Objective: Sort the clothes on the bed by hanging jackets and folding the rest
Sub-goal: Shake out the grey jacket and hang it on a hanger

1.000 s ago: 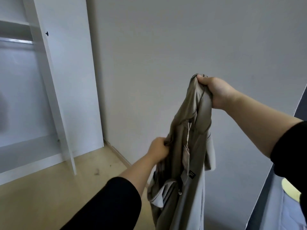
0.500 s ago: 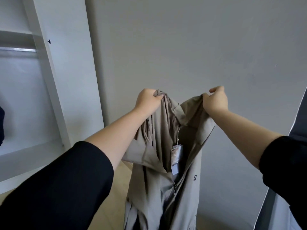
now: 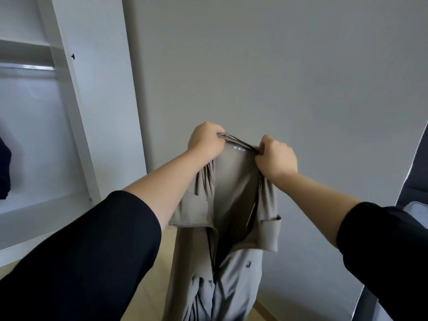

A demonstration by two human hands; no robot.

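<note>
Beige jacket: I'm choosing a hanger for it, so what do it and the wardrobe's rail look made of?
The beige jacket looks like thin, smooth woven fabric, perhaps synthetic: matte, falling in soft folds. The silvery wardrobe rail looks like polished metal: it shows a bright sheen.

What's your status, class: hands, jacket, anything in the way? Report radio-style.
Left hand and right hand both gripping beige jacket at its collar. Jacket hanging free, no hanger seen. Off left, wardrobe rail; nothing seen in between.
</note>
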